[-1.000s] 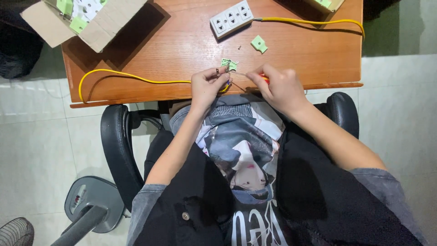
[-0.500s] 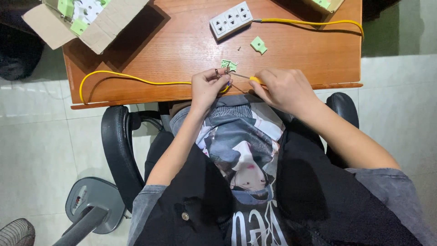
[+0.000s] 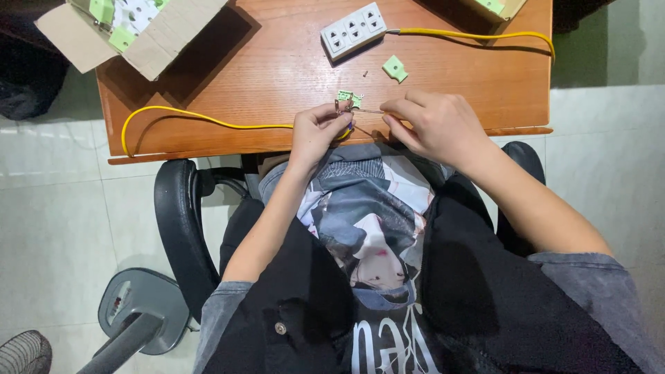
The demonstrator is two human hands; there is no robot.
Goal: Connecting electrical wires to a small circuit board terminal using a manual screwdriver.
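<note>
At the near edge of the wooden table (image 3: 263, 76), my left hand (image 3: 317, 131) pinches the end of a yellow cable (image 3: 208, 121) together with a small metal-and-green plug part (image 3: 346, 104). My right hand (image 3: 433, 125) holds a thin screwdriver-like tool (image 3: 370, 111), its tip pointing left at that part. Both hands are close together, fingers curled. A loose green plastic piece (image 3: 395, 68) and a tiny screw (image 3: 366, 73) lie just beyond them. A white three-outlet power strip (image 3: 353, 29) sits further back, with its own yellow cable (image 3: 478, 34) running right.
An open cardboard box (image 3: 149, 34) with green parts stands at the table's back left. Another box corner (image 3: 495, 7) shows at the back right. A black office chair (image 3: 183, 221) is under me on a tiled floor, with a fan base (image 3: 138, 312) lower left.
My right hand has moved up and left towards the part in my left hand, bringing the tool's tip to it. My left hand stays in place.
</note>
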